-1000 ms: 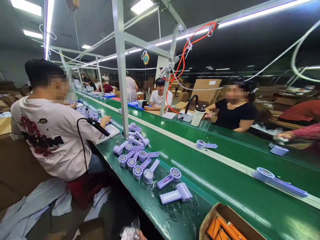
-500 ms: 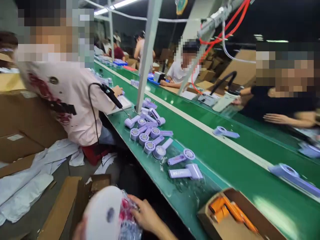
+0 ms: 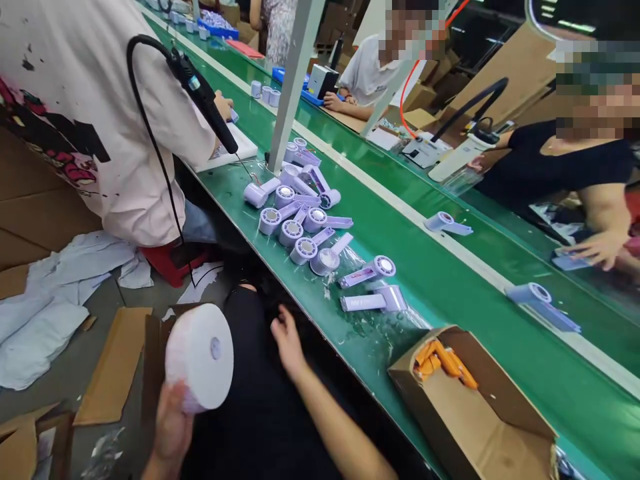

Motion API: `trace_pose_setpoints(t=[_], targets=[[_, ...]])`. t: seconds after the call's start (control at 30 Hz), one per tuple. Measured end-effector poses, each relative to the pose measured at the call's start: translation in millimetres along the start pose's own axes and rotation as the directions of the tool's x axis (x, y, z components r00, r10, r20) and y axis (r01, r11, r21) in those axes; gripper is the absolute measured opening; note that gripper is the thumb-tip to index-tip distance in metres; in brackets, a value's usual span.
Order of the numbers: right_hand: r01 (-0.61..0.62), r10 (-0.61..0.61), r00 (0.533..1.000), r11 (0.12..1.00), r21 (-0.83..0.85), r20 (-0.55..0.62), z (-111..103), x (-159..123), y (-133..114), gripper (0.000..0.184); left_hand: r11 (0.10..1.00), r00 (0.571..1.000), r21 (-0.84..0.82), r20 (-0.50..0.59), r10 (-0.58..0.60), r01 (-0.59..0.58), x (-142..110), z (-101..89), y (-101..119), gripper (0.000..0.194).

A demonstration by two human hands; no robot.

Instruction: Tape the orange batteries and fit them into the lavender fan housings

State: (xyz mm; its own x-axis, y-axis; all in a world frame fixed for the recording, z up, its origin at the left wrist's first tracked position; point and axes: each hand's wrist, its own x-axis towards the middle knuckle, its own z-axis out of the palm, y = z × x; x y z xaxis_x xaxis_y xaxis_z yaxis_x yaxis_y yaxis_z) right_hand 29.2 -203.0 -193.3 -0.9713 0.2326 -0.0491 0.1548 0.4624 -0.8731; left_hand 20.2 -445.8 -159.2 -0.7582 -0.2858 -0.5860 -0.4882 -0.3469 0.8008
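My left hand (image 3: 173, 423) grips a thick white roll (image 3: 200, 360) by its lower left side, the flat round face with a small grey centre turned toward the right. Over my dark-clothed lap, my right hand (image 3: 289, 343) holds nothing visible, its fingers apart. Close by on the green bench edge lie several lilac handheld fan bodies (image 3: 325, 260), some with round heads facing up. One fan body (image 3: 365, 302) rests on its side nearest to my right hand.
An open cardboard box (image 3: 480, 413) with orange parts (image 3: 445, 363) stands at the bench's near right. A soldering iron (image 3: 205, 100) hangs above the fans beside a metal post (image 3: 295, 87). More fan bodies sit on the green conveyor (image 3: 380, 220). Co-workers sit left and opposite.
My right hand has come away from the clear plastic-wrapped pink thing beside the roll, which is out of sight now. The roll has moved up, still in my left hand. The view has shifted.
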Motion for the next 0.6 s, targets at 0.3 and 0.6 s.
trace_pose_setpoints(t=[0.3,0.6], targets=[[0.412,-0.403,0.895,0.911,-0.01,0.19,22.1,-58.5,-1.0,0.083,0.946,0.888,0.26,0.457,0.059,-0.196,-7.7,4.6,-55.5,0.077],[0.492,-0.477,0.87,0.829,-0.266,0.121,-12.8,-38.6,24.8,0.069,0.857,0.847,0.261,0.434,0.308,-0.445,-23.7,40.1,-69.8,0.071]])
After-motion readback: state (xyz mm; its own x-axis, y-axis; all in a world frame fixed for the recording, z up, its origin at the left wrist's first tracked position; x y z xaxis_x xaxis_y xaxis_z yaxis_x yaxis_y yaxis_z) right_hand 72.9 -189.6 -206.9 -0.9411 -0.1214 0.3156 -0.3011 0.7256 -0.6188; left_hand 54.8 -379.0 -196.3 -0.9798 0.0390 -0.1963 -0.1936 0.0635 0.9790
